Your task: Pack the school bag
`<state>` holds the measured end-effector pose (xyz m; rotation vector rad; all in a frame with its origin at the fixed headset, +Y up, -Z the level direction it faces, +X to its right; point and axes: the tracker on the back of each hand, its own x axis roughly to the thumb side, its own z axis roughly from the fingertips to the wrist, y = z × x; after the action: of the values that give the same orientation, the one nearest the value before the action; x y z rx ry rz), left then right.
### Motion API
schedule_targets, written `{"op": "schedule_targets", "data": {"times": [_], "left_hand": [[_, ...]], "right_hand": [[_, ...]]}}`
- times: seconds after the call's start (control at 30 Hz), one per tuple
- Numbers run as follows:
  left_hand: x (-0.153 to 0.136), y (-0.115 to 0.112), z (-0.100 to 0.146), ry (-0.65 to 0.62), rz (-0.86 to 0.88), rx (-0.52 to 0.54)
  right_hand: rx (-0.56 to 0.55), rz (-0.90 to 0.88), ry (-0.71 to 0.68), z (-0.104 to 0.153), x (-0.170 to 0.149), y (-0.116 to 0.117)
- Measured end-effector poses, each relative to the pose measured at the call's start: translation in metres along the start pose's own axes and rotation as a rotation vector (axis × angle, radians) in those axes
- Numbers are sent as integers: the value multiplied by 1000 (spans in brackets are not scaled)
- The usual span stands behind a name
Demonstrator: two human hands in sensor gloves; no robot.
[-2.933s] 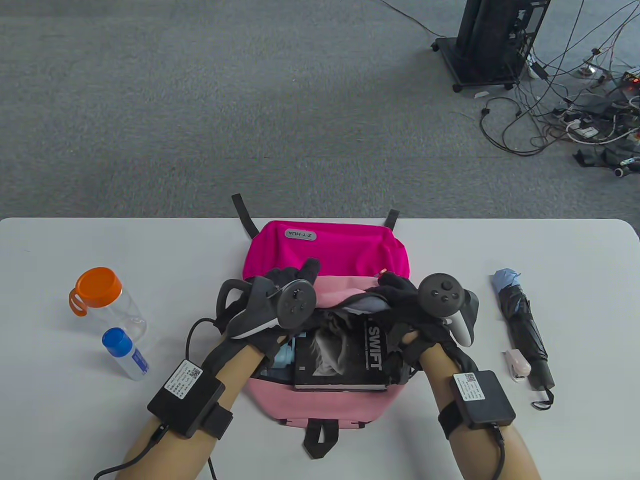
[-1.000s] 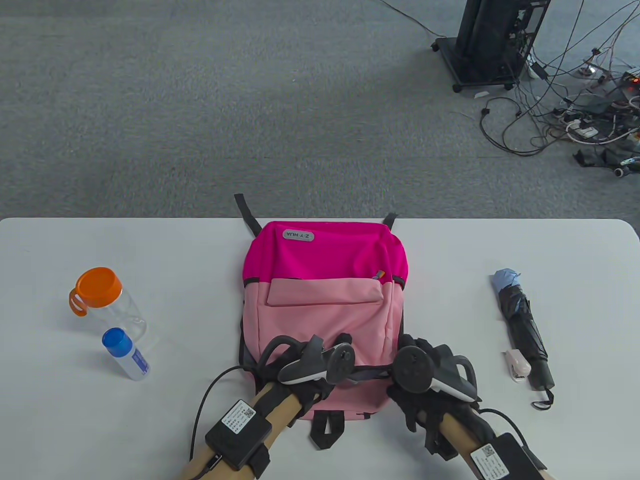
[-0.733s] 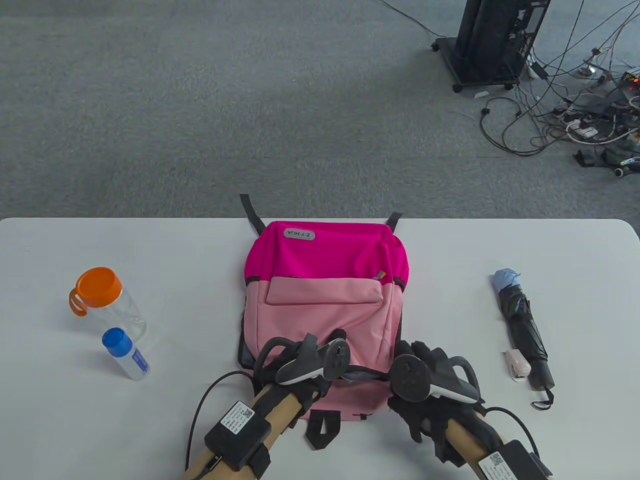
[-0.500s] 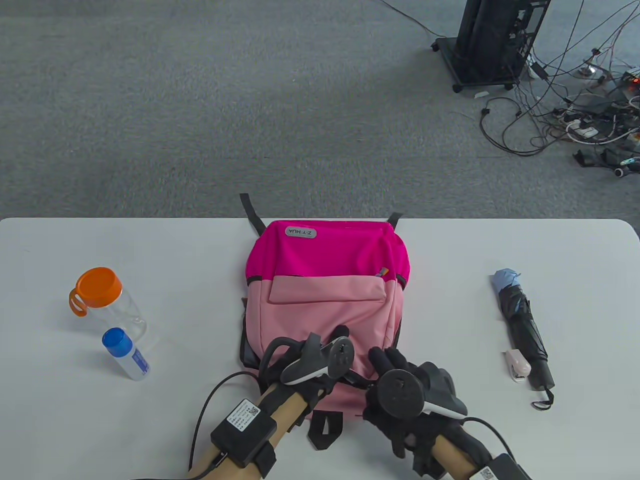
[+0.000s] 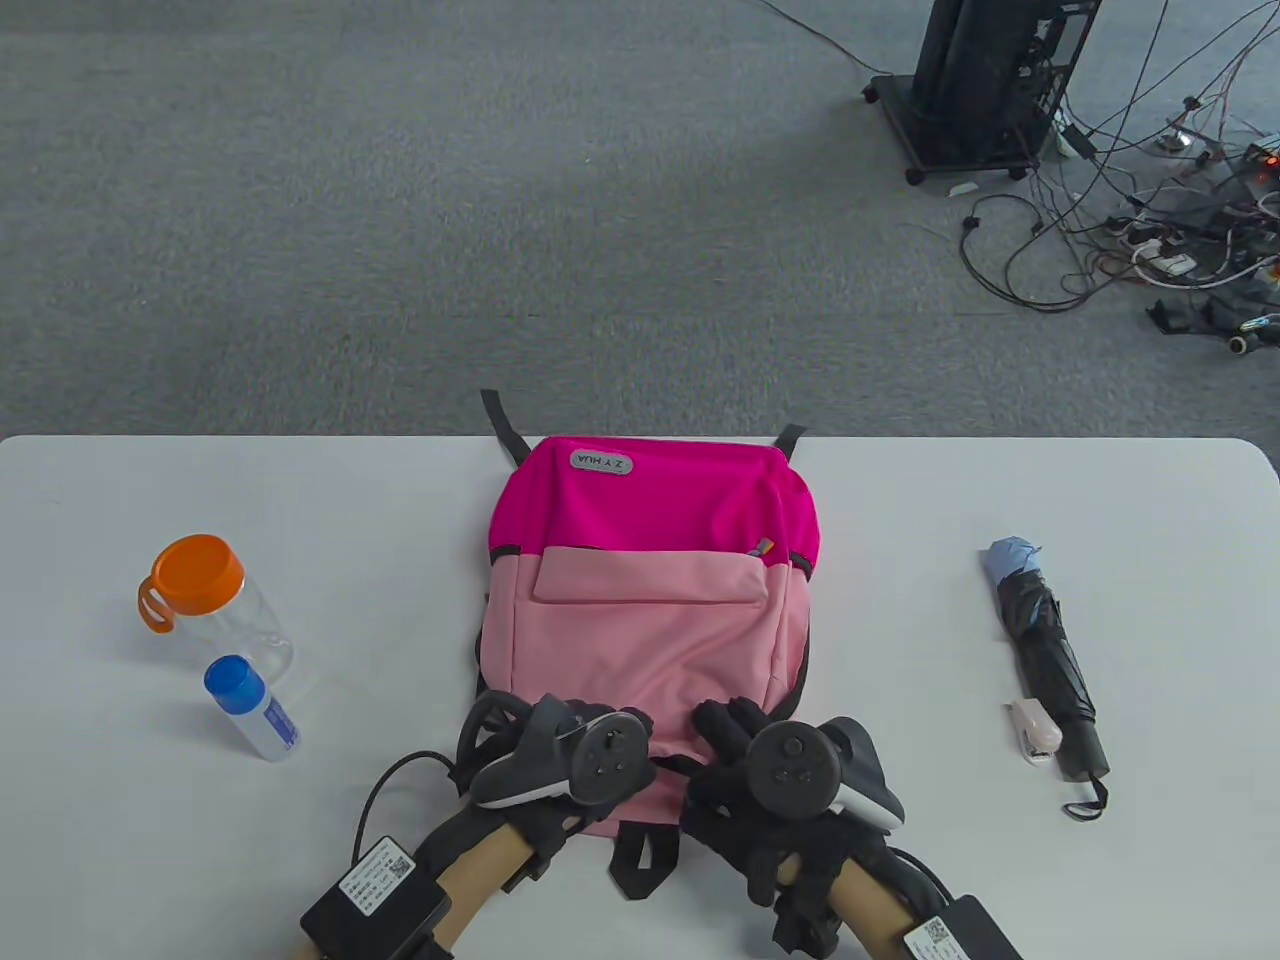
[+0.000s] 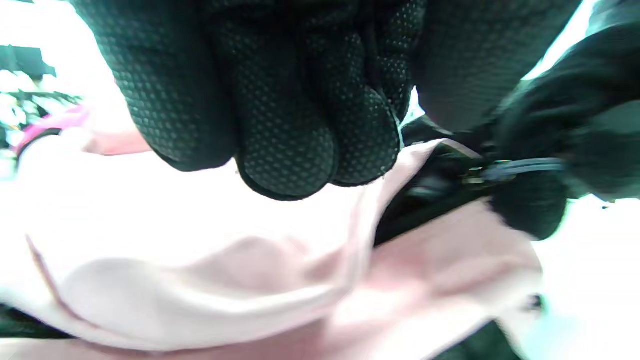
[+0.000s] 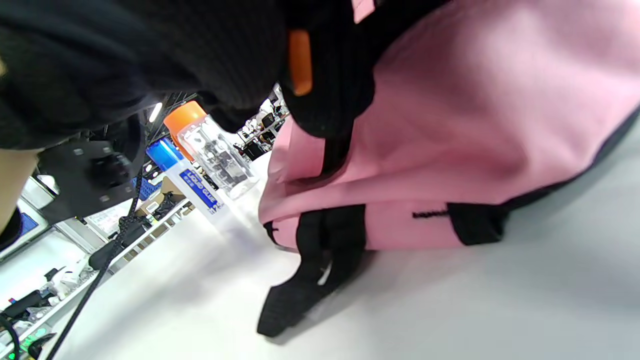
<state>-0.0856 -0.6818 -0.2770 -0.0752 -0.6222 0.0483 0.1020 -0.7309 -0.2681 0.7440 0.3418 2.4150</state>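
since half a second ago, drawn nearer together at the near end of the pink backpack (image 5: 640, 620), flat on the table (image 5: 150, 850). table view: left hand (image 5: 560, 765), right hand (image 5: 770, 775), finger state untellable. left wrist view: left fingers (image 6: 285, 150) bunched on fabric; zipper pull (image 6: 520, 167) pinched. right wrist view: carry loop (image 7: 310, 280) hanging.

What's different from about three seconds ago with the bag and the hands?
The backpack was open with a book showing; its flap now lies down and the book is out of sight. Both hands came back to its near edge: left hand holds the fabric, right hand pinches the zipper pull. Bottle, glue and umbrella stayed put.
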Motion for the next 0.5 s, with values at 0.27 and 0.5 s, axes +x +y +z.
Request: {"op": "schedule_targets", "data": {"times": [0.27,0.5], "left_hand": [[37,-37,-17,-157,28,-168],[32,-35,-29,-191,135,-198]], "right_hand": [[63,110,19,3,6,-1],[178,136,27,3,6,1]]}}
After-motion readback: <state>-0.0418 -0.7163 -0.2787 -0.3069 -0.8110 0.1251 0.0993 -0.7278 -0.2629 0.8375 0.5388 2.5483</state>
